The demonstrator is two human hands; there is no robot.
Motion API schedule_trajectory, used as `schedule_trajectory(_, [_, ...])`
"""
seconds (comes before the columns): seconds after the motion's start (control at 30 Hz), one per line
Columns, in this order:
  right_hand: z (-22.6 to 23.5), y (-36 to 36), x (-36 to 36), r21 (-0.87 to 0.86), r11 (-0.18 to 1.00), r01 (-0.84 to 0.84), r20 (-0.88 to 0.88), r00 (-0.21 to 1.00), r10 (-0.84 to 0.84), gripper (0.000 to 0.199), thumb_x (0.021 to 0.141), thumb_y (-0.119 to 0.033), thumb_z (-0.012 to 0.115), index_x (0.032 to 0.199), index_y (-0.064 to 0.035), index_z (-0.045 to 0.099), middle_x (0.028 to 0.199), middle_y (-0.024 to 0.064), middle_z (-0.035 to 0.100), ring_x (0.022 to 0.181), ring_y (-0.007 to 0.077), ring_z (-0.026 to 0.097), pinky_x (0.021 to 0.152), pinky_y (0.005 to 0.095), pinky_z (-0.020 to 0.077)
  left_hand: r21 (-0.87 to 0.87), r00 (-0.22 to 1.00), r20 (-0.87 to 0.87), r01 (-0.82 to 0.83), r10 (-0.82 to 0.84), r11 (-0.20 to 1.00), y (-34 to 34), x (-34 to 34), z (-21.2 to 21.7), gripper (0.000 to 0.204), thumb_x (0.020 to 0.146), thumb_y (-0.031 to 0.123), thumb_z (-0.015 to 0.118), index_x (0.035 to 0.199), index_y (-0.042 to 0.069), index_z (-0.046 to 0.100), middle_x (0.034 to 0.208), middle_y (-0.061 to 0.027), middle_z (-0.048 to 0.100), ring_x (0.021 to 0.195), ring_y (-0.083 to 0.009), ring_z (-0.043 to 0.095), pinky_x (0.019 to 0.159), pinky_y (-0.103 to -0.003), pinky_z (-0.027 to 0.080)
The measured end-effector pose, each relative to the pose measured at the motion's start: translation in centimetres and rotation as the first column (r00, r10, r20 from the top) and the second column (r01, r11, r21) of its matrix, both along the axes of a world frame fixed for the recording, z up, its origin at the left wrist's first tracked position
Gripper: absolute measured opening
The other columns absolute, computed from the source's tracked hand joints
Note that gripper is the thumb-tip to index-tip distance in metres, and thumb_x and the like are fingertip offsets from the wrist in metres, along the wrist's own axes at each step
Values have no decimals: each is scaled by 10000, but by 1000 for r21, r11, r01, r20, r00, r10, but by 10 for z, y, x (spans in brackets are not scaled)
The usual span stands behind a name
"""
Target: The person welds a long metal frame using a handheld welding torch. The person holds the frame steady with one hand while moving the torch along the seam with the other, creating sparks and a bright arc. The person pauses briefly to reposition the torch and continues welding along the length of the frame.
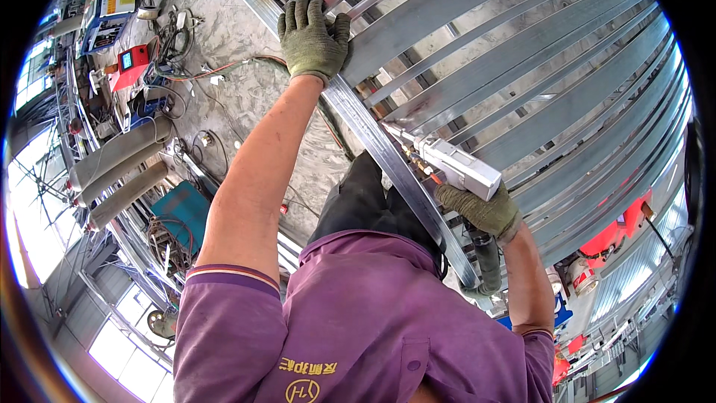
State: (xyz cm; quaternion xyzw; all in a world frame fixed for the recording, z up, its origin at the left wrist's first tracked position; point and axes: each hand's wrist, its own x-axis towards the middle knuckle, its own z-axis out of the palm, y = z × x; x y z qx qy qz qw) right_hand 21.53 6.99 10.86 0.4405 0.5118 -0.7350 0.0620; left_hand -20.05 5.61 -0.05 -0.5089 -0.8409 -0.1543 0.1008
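Observation:
A large frame of shiny metal slats fills the upper right, bordered on my side by a long metal rail. My left hand, in a green knit glove, lies on that rail and the slat beside it, with fingers stretched out and nothing in them. My gloved right hand is wrapped round the handle of a silver, boxy welding gun. The gun's narrow nozzle points up and left, its tip close to where a slat meets the rail. Brass fittings show along its side; the grip is mostly hidden by my glove.
Grey gas cylinders lie on the left near a teal case. Tangled cables spread over the concrete floor by a red unit with a screen. Red objects stand beyond the frame on the right.

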Motion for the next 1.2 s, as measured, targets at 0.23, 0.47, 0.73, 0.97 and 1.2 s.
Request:
schedule_trajectory(0.23, [2,3,-4,-51,998,-26,-2,1000,26,634,921,-302,961,1455,-52,728,1275,95,824,1116,143,736,999,321,587,5,999,38,0,0,1000,0,2,-2,495,968,427,740,1306,79,645,1342,-152,628,1369,-400,542,1230,-560,373])
schedule_trajectory(0.47, [-1,1,-2,-4,998,-66,10,998,66,637,918,-302,962,1454,-56,724,1315,109,814,1187,177,756,1031,343,598,27,1000,2,3,-3,1000,-1,-1,-7,497,974,438,733,1306,79,648,1381,-155,628,1395,-405,534,1235,-560,372])
schedule_trajectory(0.73, [1,0,-6,-20,999,-34,1,999,34,609,909,-283,966,1428,-61,738,1314,104,817,1204,182,765,1031,342,611,18,1000,9,4,-4,1000,1,1,-3,484,966,443,742,1278,84,654,1354,-149,628,1377,-394,540,1224,-556,378])
schedule_trajectory(0.97, [4,1,-8,-38,999,-17,1,1000,17,603,905,-259,970,1423,-55,738,1308,96,820,1198,168,767,1021,337,618,20,1000,12,-2,2,1000,3,3,0,453,960,424,746,1251,89,651,1315,-128,630,1351,-364,553,1211,-542,389])
schedule_trajectory(1.2, [0,-2,-5,-58,998,16,-19,1000,-17,622,897,-250,979,1430,-50,728,1319,100,814,1209,168,761,1024,336,619,28,1000,-4,-5,5,1000,0,1,-3,479,969,434,740,1288,89,650,1340,-129,631,1376,-364,545,1240,-541,373])
